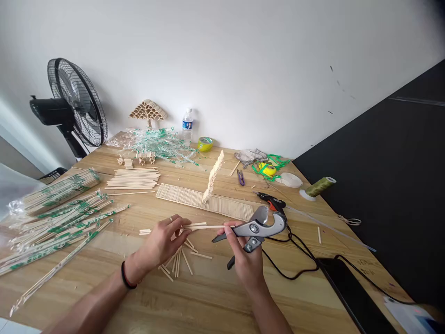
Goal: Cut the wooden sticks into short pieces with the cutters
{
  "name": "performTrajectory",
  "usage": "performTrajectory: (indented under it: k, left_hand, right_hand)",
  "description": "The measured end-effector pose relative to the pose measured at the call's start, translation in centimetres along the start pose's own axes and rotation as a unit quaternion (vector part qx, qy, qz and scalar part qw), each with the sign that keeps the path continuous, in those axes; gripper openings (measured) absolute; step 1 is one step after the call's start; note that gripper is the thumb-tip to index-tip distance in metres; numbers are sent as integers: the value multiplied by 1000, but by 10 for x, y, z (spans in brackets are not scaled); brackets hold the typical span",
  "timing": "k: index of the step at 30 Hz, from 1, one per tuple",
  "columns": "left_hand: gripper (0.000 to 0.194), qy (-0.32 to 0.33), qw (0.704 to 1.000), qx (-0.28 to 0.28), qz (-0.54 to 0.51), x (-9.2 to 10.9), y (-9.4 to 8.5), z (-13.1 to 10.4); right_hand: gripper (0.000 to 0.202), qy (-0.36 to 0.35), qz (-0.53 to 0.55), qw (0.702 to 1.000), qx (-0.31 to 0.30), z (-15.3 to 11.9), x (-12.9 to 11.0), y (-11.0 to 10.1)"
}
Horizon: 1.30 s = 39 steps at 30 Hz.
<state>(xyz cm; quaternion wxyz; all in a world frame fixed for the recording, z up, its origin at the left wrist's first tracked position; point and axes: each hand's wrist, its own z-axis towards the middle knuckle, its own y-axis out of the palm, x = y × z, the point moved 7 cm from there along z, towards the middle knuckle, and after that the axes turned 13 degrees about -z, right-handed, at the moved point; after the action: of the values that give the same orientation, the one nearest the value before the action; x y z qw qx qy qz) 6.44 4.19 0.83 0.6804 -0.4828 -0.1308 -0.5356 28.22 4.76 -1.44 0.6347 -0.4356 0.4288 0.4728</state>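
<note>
My left hand (pixel 166 241) is closed on a few thin wooden chopsticks (pixel 203 227) held level above the table. My right hand (pixel 245 260) grips a grey pipe cutter (pixel 253 229), its jaw pointing right, while the thumb and fingertips also touch the right end of a chopstick. Below my hands, several short cut stick pieces (pixel 179 264) lie loosely fanned out. Just beyond stands a flat panel of sticks laid side by side (pixel 181 195), with an upright strip of stick pieces (pixel 213 176) rising from its middle.
Wrapped chopstick bundles (pixel 59 190) lie left, near bare chopsticks (pixel 132 178). Behind are plastic wrappers (pixel 160 144), a stick-built tree shape (pixel 148 110), a water bottle (pixel 187 123) and tape (pixel 205 144). A glue gun (pixel 273 202), its cord, snips (pixel 241 177) and a phone (pixel 354 292) occupy the right.
</note>
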Motion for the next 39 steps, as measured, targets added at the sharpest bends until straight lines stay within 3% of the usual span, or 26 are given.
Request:
performTrajectory:
  k: [10,15,19,24,29,39]
  left_hand:
    - [7,-11,1000,4,-29,3,-1,0]
    - [7,-42,998,31,-38,2,-8,1]
    - [11,-64,995,67,-37,8,-18,2]
    - [13,-75,992,87,-58,15,-23,0]
    - [8,-38,996,50,-61,24,-16,0]
    - [6,-9,997,17,-69,33,-8,-1]
  right_hand:
    - [20,-36,-36,999,-1,-2,-3,0]
    - [16,-84,-128,988,-6,-3,-11,1]
    - [10,-146,-231,962,18,-1,-17,-4]
    - [36,-203,-317,926,1,0,-14,1]
    - [53,-248,-333,908,-55,-7,-17,18]
    - [54,-269,-332,902,-60,-13,-28,28]
